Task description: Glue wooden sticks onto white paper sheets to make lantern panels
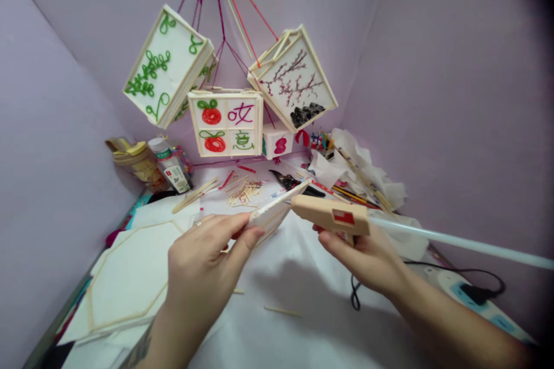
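Note:
Between the thumb and fingers of my left hand (212,259) is a thin white panel edged with wooden strips (277,210), tilted up with its edge toward me. My right hand (359,253) grips a tan hot glue gun (331,214), a long translucent glue stick (467,243) sticking out of its back. The gun's nozzle is at the panel's edge; whether it touches cannot be made out. Left of my left hand lie white sheets, the top one with a wood-strip polygon frame (130,277). Thin sticks (281,312) lie on the white surface below the panel.
Decorated box lanterns (225,123) hang from cords ahead. Behind the panel are a pile of short sticks (246,191) and black-handled pruners (285,180). A bottle (171,166) and a cup (141,164) stand left. Crumpled white paper (363,167) and a power strip (480,305) are right.

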